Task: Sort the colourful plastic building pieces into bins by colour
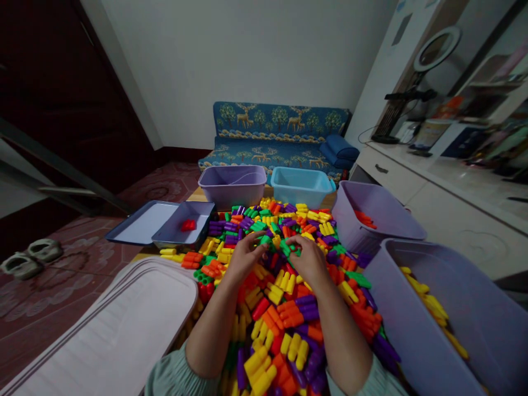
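Observation:
A big heap of plastic building pieces (289, 308) in yellow, orange, red, purple and green covers the surface in front of me. My left hand (244, 257) and my right hand (307, 259) meet over the middle of the heap. Both are closed in a pinch on green pieces (275, 244) held between them; whether these are joined or apart is unclear. Both forearms lie across the heap.
A purple tub (474, 308) with yellow pieces sits at right, another purple tub (379, 212) with orange pieces behind it. A purple tub (232, 184) and a blue tub (302, 186) stand at the back. A grey tray (183, 231) holds a red piece. A white lid (124, 324) lies at left.

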The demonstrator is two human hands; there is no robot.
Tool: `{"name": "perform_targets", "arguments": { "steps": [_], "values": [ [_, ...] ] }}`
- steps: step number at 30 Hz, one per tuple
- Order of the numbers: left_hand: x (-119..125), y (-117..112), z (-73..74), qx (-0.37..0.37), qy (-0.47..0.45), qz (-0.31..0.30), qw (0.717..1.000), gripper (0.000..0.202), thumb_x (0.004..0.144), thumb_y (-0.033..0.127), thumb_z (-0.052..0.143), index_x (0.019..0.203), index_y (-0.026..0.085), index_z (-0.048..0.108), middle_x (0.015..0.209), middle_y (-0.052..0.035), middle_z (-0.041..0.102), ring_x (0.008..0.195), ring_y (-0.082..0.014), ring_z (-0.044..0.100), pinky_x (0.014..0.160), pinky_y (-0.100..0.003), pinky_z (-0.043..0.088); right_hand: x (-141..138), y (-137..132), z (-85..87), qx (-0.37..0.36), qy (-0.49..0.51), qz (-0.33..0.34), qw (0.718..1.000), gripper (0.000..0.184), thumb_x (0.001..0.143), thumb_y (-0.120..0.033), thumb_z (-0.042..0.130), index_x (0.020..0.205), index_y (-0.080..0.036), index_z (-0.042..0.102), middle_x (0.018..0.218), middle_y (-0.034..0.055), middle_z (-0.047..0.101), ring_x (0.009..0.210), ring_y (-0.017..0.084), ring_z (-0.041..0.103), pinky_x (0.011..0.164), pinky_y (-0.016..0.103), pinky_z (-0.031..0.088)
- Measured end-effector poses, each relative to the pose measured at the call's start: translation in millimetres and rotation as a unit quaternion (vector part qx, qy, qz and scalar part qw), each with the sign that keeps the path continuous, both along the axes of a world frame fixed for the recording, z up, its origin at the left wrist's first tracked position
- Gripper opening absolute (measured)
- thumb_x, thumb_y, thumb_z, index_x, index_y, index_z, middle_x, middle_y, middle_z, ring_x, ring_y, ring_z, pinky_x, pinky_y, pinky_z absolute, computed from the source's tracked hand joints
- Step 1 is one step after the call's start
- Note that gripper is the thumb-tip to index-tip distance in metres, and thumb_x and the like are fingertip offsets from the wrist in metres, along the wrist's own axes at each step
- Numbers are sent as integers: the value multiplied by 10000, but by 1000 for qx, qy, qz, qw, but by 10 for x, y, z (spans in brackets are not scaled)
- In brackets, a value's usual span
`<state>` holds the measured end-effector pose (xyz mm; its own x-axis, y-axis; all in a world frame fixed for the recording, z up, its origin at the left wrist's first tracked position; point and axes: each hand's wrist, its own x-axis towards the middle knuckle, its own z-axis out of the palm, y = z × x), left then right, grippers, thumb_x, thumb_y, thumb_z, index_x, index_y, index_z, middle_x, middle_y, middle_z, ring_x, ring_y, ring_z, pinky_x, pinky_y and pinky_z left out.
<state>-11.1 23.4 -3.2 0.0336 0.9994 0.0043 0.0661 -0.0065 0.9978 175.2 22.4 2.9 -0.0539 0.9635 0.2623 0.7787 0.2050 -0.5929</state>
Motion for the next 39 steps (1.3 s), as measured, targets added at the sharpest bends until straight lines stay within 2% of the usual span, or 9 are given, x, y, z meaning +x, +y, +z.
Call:
{"name": "perform_targets", "arguments": {
  "steps": [3,6,10,13,20,24,29,34,39],
  "values": [
    [-5,-18,54,-71,-153,-19,986,585,718,372,739,1239,146,601,842,-60,689,661,-157,653,592,-261,518,-37,23,22,14,149,22,989,225,698,-109,539,863,-204,658,902,28,689,833,172,631,807,306,498],
    [12,-63,99,-97,-211,-53,971,605,730,381,747,1267,154,585,951,-84,695,722,-157,667,647,-279,550,-122,-4,62,-4,242,51,969,240,693,-128,528,885,-184,660,876,28,688,731,154,628,678,267,509],
    [42,-76,100,-82,-205,-60,973,690,651,399,818,1259,162,594,1097,-95,666,779,-154,650,625,-251,551,-262,-80,103,-48,270,102,956,322,691,-124,490,949,-186,672,926,28,690,738,140,635,615,228,502],
    [41,-55,80,-72,-195,-51,977,709,582,390,858,1211,164,623,1080,-81,667,798,-162,645,602,-228,539,-325,-118,127,-66,258,136,954,332,701,-154,534,1001,-198,669,991,28,688,782,141,637,614,220,505],
    [19,-80,96,-92,-222,-99,966,628,606,377,847,1156,149,646,939,-66,674,693,-136,631,614,-265,554,-342,-103,109,-71,304,107,944,170,719,-262,642,858,-198,567,830,12,651,785,162,643,679,271,535],
    [16,-58,82,-85,-213,-67,971,608,587,375,855,1106,131,654,874,-52,672,660,-136,629,586,-264,556,-281,-82,80,-79,259,89,958,194,719,-281,671,867,-200,575,834,10,658,771,163,649,694,283,526],
    [-43,5,50,-71,-222,16,972,639,617,404,827,1151,120,620,807,-47,688,605,-141,638,543,-251,540,-146,-102,118,-80,66,75,992,229,711,-217,697,938,-204,670,944,39,692,879,201,649,810,341,494],
    [-77,7,51,-59,-216,32,974,579,634,417,814,1106,126,646,829,-53,705,605,-133,641,543,-231,525,-149,-144,121,-56,-39,132,989,419,677,-243,761,1090,-228,691,1080,51,669,1034,227,609,905,346,459],
    [-54,16,40,-68,-205,58,975,579,602,372,846,1095,136,656,829,-36,693,611,-128,630,537,-240,537,-219,-157,115,-65,-87,118,987,388,708,-253,724,1093,-217,701,1080,83,684,1067,276,606,904,376,461]
  ]
}}
